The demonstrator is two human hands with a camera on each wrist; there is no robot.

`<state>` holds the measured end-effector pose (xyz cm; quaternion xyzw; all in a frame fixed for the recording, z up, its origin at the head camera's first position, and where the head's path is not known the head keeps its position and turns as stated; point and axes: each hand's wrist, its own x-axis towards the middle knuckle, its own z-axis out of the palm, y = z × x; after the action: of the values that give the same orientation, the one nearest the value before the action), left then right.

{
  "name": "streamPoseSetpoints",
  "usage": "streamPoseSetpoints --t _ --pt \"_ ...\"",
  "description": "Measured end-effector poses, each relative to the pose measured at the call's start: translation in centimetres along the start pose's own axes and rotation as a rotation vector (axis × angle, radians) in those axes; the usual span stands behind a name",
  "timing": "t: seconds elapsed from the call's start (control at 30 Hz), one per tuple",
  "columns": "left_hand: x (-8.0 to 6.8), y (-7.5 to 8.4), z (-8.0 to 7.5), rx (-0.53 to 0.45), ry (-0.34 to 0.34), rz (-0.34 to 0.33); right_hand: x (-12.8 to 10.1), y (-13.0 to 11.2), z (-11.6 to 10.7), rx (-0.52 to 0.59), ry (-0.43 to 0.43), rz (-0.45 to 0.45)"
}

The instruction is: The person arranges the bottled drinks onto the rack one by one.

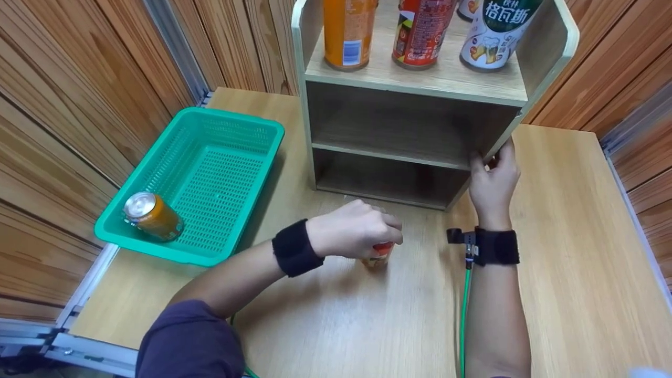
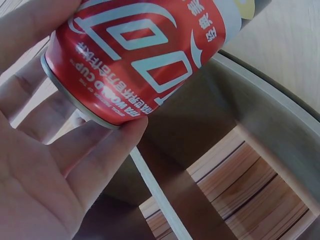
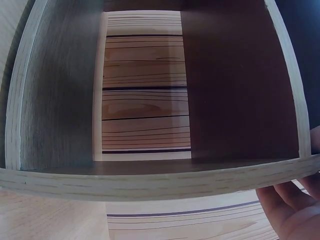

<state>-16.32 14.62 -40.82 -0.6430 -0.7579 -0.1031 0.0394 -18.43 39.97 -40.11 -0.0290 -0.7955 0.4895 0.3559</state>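
Observation:
My left hand (image 1: 354, 231) holds a small red soda can (image 1: 379, 254) with white lettering, just in front of the shelf's base. Close up in the left wrist view, fingers (image 2: 107, 162) and thumb go round one end of the can (image 2: 132, 60). Whether it touches the table cannot be told. My right hand (image 1: 493, 181) grips the right side panel of a wooden shelf (image 1: 415, 92), thumb on the inner side, fingers outside. In the right wrist view, part of that hand (image 3: 295, 205) shows at the panel's edge. Both lower compartments hold nothing visible.
On the shelf's top level stand an orange bottle (image 1: 349, 31), a red can (image 1: 422, 31) and a white-and-green can (image 1: 496, 34), with another partly hidden behind. A green basket (image 1: 265, 123) at the left contains an orange can (image 1: 157, 218). Wood-panelled walls (image 1: 68, 94) border the table.

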Motion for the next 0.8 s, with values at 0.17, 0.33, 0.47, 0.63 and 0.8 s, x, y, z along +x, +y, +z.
streamPoseSetpoints --t 0.17,0.33,0.47,0.63,0.8 --pt "0.0 0.2 0.4 0.027 0.000 0.000 0.0 -0.1 0.0 -0.002 0.001 0.006" --pt "-0.1 0.3 0.8 0.039 -0.005 -0.009 0.1 -0.1 0.1 -0.004 -0.004 0.002" --pt "-0.2 0.4 1.2 0.053 -0.008 0.000 0.1 -0.1 0.2 -0.009 -0.004 0.007" --pt "-0.3 0.5 1.5 0.072 0.033 0.018 0.1 -0.2 0.2 -0.011 -0.006 0.001" --pt "-0.4 0.6 2.0 0.100 0.101 0.032 0.2 -0.2 0.2 -0.008 -0.004 0.011"
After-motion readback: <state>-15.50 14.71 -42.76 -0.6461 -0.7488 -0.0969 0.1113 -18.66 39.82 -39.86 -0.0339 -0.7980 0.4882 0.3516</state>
